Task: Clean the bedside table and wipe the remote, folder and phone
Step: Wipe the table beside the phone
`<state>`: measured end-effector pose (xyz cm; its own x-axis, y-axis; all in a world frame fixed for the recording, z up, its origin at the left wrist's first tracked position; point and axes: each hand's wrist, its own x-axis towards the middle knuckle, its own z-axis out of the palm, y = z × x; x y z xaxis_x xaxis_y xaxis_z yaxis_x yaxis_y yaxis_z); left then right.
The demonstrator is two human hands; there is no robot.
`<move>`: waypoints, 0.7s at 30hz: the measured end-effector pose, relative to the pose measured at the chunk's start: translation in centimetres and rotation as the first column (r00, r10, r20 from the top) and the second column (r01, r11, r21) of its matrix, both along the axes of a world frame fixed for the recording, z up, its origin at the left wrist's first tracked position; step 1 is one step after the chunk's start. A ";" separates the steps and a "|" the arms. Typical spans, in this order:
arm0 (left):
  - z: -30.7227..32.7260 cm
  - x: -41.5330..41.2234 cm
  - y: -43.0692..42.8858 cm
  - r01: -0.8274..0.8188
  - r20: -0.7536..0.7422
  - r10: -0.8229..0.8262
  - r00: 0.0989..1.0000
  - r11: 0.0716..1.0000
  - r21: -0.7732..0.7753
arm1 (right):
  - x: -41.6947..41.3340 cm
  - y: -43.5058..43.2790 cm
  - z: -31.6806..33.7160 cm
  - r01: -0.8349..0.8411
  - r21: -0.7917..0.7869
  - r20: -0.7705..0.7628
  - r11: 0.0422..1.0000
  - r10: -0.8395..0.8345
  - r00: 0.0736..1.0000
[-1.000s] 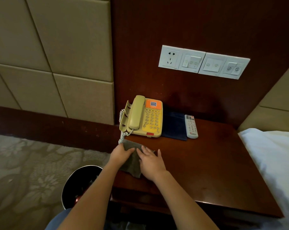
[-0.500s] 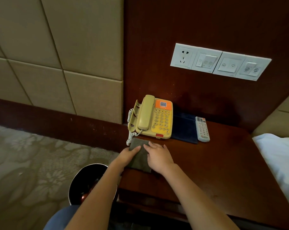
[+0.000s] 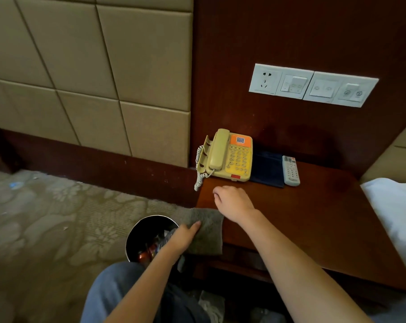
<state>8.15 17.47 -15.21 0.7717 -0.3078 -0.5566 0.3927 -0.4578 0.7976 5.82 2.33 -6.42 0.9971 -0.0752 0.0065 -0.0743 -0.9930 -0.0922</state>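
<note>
After sliding the cloth point(image 3: 206, 231) back from beside the phone point(image 3: 230, 157), grips it now with the left hand point(image 3: 185, 234) alone, half off the front left corner of the table point(image 3: 313, 217), above the bin point(image 3: 137, 231). Has lifted the right hand point(image 3: 234, 203) off, fingers loose, holding nothing. Probably sweeps dust into the bin. Still to wipe: phone, folder point(image 3: 267, 170), remote point(image 3: 290, 170), side by side at the back. Nearby: white bed point(image 3: 393, 210), flowery carpet point(image 3: 57, 217), 4 wall plates point(image 3: 313, 86).

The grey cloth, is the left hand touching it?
Touching. The head view shows the left hand with its fingers lying right on the grey cloth at the corner of the bedside table, with no gap between them.
</note>
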 end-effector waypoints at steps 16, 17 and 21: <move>7.2 3.4 5.6 -0.372 0.320 0.306 0.897 0.912 0.172 | -4.1 -0.2 4.9 0.138 0.136 0.058 0.981 -0.147 0.987; 7.1 2.8 4.6 -0.336 0.315 0.273 0.909 0.927 0.166 | -4.1 0.0 5.0 0.125 0.128 0.051 0.984 -0.133 0.990; 2.6 -1.1 0.0 -0.217 0.050 0.215 0.975 0.975 0.043 | -4.9 -0.4 4.9 0.081 0.058 0.019 0.995 -0.082 0.996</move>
<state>7.04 17.48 -12.63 0.8412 -0.1046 -0.5305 0.4515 -0.4040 0.7956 0.97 1.89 -1.56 0.9874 -0.1570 0.0209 -0.1521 -0.9767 -0.1513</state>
